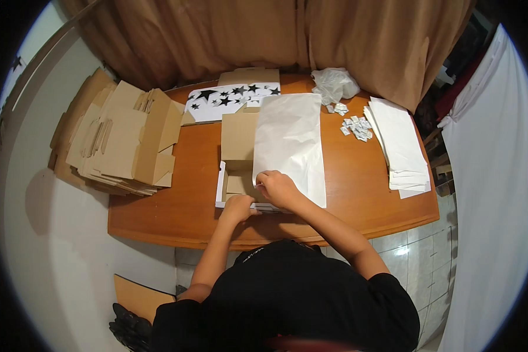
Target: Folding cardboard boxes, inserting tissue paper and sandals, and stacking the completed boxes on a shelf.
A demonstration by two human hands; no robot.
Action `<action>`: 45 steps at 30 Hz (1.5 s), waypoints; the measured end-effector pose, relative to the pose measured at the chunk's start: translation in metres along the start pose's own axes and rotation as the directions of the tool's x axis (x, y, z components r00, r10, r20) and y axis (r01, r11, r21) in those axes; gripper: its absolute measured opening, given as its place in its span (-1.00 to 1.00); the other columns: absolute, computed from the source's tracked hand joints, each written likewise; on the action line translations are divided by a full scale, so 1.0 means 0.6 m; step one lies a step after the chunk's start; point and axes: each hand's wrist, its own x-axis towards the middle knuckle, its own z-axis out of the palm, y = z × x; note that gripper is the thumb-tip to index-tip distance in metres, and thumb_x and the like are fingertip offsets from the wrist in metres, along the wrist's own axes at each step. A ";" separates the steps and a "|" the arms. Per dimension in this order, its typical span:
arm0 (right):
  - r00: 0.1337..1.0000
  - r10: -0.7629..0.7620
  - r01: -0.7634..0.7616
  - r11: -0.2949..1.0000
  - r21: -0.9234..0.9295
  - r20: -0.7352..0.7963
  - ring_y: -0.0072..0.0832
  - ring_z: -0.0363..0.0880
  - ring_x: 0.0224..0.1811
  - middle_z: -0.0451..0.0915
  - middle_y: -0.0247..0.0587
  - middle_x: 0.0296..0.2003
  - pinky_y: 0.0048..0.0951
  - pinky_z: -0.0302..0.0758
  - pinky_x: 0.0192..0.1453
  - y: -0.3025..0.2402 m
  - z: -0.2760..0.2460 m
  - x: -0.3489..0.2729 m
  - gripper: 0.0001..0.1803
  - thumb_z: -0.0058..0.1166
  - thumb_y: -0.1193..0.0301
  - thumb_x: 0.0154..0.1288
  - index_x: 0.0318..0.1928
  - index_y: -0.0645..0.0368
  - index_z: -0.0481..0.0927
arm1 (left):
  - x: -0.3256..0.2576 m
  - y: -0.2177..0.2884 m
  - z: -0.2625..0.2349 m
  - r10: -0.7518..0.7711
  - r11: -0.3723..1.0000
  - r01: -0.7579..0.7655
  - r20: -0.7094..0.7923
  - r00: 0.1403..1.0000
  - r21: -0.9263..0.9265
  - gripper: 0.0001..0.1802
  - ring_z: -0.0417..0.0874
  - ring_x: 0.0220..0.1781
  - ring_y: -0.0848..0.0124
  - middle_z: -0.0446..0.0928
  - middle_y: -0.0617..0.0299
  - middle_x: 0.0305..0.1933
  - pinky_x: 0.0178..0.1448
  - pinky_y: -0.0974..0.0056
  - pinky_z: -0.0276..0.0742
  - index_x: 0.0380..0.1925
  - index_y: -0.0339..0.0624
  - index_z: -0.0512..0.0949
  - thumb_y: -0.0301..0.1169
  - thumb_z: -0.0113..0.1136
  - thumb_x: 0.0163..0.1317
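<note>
In front of me an open cardboard box (239, 138), white outside and brown inside, stands with its lid raised at the back. My left hand (239, 209) is closed on its front wall, near the left corner. A large sheet of white paper (290, 135) lies slanted over the right part of the box and the table beside it, hiding that side of the box. My right hand (277, 189) pinches the sheet's left edge, just above the box opening. The fingertips of both hands are partly hidden.
Flattened cardboard boxes (117, 135) are stacked at the left of the wooden table (358, 182). Behind lies a white board with black stars (232, 98). Small sachets (356, 128), a clear plastic bag (334, 84) and a pile of white paper sheets (399, 144) sit at the right.
</note>
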 end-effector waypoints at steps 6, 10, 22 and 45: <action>0.978 0.049 -0.108 0.952 0.285 0.205 -0.03 0.50 -0.22 0.54 0.09 -0.31 -0.19 0.43 -0.11 -0.046 0.028 0.039 -0.76 0.01 0.35 0.16 -0.28 0.30 0.52 | -0.053 -0.015 -0.049 -0.018 0.889 -0.044 -0.130 0.991 -0.456 -0.61 0.55 -0.20 0.01 0.56 -0.11 -0.34 -0.09 0.09 0.43 -0.38 -0.26 0.57 -0.16 0.29 -0.08; 0.940 0.105 -0.260 0.839 0.478 0.325 -0.19 0.50 -0.09 0.53 0.07 -0.18 -0.34 0.37 0.04 -0.049 0.023 0.055 -0.61 -0.05 0.19 0.27 -0.10 0.28 0.50 | -0.069 -0.037 -0.076 -0.157 0.857 -0.006 -0.272 0.949 -0.516 -0.49 0.58 -0.24 0.07 0.57 -0.09 -0.38 -0.14 0.13 0.45 -0.28 -0.38 0.47 -0.12 0.27 -0.03; 0.969 0.186 -0.210 0.968 -0.139 -0.165 0.05 0.07 0.28 0.18 0.04 0.21 0.06 0.09 0.26 0.067 0.005 0.064 -0.53 0.15 0.32 0.05 0.01 0.12 0.41 | -0.065 -0.068 -0.069 -0.242 0.852 0.046 -0.315 0.918 -0.521 -0.64 0.53 -0.26 0.13 0.52 0.03 -0.37 -0.16 0.12 0.41 -0.33 -0.19 0.55 -0.23 0.33 -0.10; 0.943 0.240 -0.297 0.918 -0.262 -0.229 0.05 -0.12 0.36 0.00 0.09 0.28 0.21 -0.11 0.31 0.077 0.030 0.046 -0.42 0.21 0.38 -0.04 0.07 0.08 0.37 | 0.128 -0.051 0.056 0.190 0.977 -0.071 0.661 0.726 -0.203 0.13 -0.62 0.43 0.05 -0.25 -0.29 0.38 0.39 -0.09 -0.58 0.30 0.10 0.12 0.60 -0.39 -0.19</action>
